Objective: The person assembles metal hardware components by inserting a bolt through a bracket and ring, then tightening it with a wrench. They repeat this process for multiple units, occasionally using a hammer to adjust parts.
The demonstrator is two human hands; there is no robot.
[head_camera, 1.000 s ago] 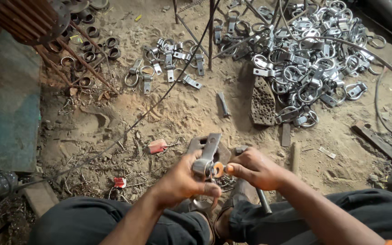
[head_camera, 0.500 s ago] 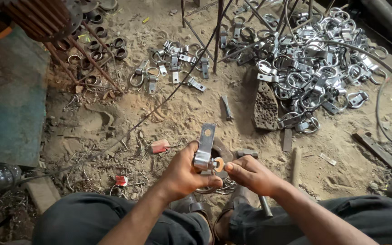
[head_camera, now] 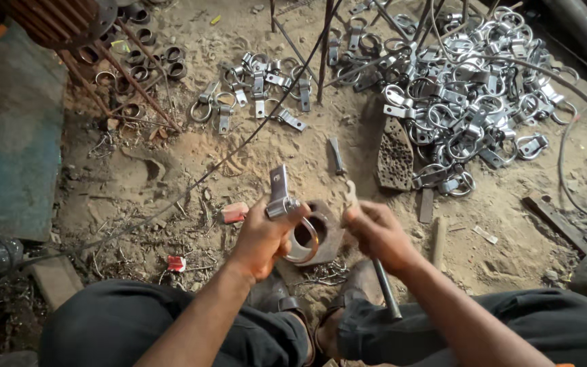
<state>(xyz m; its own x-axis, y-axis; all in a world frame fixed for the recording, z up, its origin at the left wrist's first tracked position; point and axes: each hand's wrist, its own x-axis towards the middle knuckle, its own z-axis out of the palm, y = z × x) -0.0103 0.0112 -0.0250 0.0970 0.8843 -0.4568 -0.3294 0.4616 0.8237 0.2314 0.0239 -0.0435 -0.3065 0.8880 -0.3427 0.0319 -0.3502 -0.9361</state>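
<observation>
Hands have drawn apart since a second ago: then the fingers of both met at the clamp's bolt, and now the right hand [head_camera: 377,231] sits off to the side, blurred, with a pale small piece pinched at its fingertips, too smeared to identify. That suggests the fastener work on this clamp has moved on a step, though I cannot tell whether something was taken off or is about to go on.

The left hand [head_camera: 263,238] has a clenched grip on the clamp [head_camera: 287,211], holding it above the sandy floor [head_camera: 171,170], just over a flat metal block with a hole [head_camera: 327,228]. The clamp is grey-silver: a flat tab stands upright from the fist, and its ring hangs below, open and round.

A rod [head_camera: 386,289] lies between the knees. Farther off rests a big pile of finished clamps [head_camera: 477,102], and a smaller scatter [head_camera: 253,95] lies to the left.
</observation>
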